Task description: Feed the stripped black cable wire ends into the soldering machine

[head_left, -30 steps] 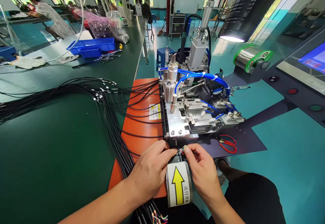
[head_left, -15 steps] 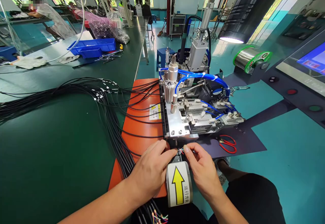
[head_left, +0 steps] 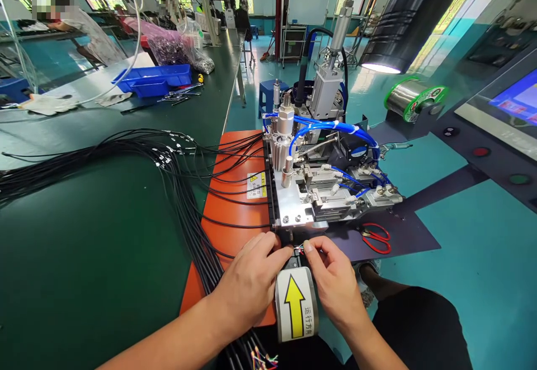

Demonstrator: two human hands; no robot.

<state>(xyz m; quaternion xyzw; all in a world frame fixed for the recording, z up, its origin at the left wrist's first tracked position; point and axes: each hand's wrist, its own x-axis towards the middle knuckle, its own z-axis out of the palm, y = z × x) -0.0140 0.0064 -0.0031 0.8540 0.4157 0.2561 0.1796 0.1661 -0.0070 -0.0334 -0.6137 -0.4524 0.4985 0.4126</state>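
Observation:
At the near end of a metal machine [head_left: 293, 202], both my hands work close together over its feed track. My left hand [head_left: 251, 275] is closed, thumb and forefinger pressing near the stripped end of a black cable whose sheath is mostly hidden under the hand. Between the hands, thin coloured wires [head_left: 299, 248] fan out from that end. My right hand [head_left: 333, 280] pinches the wire tips between thumb and forefinger. Just below is a curved cover [head_left: 310, 303] with a yellow arrow [head_left: 296, 305]. A bundle of black cables [head_left: 197, 241] runs past my left forearm.
Red-handled scissors [head_left: 376, 238] lie on the dark machine base to the right. A solder spool [head_left: 415, 98], a black lamp [head_left: 413, 20] and a control panel [head_left: 499, 135] stand beyond. Blue trays [head_left: 155, 79] sit on the green table [head_left: 104, 247]. A person [head_left: 92, 34] sits far left.
Both hands hold almost the same position on the wires and cable. Only a slight shift of the camera view shows.

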